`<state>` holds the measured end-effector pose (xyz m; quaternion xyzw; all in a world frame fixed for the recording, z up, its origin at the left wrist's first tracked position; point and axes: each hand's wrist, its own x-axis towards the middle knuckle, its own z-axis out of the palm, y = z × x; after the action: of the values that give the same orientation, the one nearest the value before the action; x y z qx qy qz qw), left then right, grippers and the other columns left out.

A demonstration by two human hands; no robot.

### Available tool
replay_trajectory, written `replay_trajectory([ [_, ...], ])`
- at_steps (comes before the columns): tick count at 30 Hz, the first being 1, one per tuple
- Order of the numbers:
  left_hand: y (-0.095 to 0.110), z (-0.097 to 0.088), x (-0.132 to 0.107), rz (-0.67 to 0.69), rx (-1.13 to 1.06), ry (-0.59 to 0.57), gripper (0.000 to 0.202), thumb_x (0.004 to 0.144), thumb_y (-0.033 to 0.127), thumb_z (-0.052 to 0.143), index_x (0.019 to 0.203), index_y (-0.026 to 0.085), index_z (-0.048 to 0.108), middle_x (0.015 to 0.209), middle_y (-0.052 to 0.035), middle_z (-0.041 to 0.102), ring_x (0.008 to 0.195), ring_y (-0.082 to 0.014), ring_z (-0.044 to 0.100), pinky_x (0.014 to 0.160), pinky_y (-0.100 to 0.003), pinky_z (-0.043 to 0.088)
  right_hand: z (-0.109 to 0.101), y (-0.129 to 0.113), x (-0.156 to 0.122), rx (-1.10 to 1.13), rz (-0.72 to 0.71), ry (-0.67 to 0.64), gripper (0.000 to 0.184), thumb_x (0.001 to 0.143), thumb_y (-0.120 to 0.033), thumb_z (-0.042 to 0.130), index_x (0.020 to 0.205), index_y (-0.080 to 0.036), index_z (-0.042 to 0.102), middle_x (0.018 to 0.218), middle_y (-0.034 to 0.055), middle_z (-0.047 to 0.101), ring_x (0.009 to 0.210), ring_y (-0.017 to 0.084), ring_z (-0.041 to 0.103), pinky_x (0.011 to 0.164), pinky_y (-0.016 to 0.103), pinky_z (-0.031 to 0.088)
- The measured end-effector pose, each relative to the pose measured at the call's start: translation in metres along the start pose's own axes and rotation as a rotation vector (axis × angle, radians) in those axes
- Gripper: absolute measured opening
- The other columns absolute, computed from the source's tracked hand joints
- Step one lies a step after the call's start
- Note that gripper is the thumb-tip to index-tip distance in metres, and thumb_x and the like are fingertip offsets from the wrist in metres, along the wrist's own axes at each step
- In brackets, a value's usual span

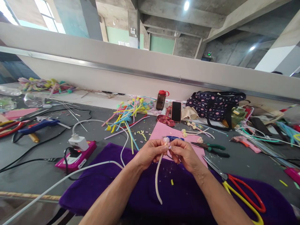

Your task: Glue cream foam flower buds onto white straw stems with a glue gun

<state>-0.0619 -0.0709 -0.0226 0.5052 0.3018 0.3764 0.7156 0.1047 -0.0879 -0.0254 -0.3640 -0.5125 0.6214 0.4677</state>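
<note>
Between thumb and fingers, my left hand [150, 153] grips a white fuzzy stem [157, 181], which hangs down below in a slight curve. A small pale pink and white flower-like head [166, 140] tops it. Close against it, my right hand [185, 153] is closed in a pinch on a tiny lilac piece [170, 147], its exact shape too small to tell. Both hands meet above a pink sheet [157, 132] and a purple cloth [140, 193]. Just behind the fingers lies a blue tool [175, 138], partly covered. Green-handled pliers [211, 148] rest right of my right hand.
Red-and-yellow scissors [234, 184] lie at the right. A magenta power strip [82, 159] with a white plug and trailing cords sits left. Colourful fuzzy stems [131, 112], a bottle [161, 100], a phone [176, 111] and a patterned bag [211, 107] line the back; a blue glue gun [39, 126] is far left.
</note>
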Motion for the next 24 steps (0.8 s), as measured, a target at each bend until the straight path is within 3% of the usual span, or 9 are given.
replay_trajectory([
  [13,-0.0013,-0.0009,0.0008,-0.028,0.03,0.008,0.028,0.068,0.038,0.067,0.064,0.012,0.056,0.053,0.0037,0.052,0.032,-0.0002,0.035,0.03,-0.014,0.022,0.002,-0.001,0.001,-0.007,0.005,0.03,0.017,0.068,-0.029,0.062,0.063,-0.016,0.052,0.047,-0.0048,0.051,0.032,0.005,0.04,0.033,0.017,0.022],
  [24,-0.0055,0.0014,0.0036,0.024,0.051,0.005,0.025,0.071,0.035,0.065,0.067,0.012,0.056,0.055,0.0038,0.051,0.033,0.0,0.034,0.03,-0.013,0.021,0.0042,0.0027,0.0048,0.269,0.139,-0.04,0.008,0.067,-0.018,0.061,0.063,-0.013,0.058,0.05,-0.0039,0.05,0.034,0.0,0.03,0.033,0.014,0.015],
])
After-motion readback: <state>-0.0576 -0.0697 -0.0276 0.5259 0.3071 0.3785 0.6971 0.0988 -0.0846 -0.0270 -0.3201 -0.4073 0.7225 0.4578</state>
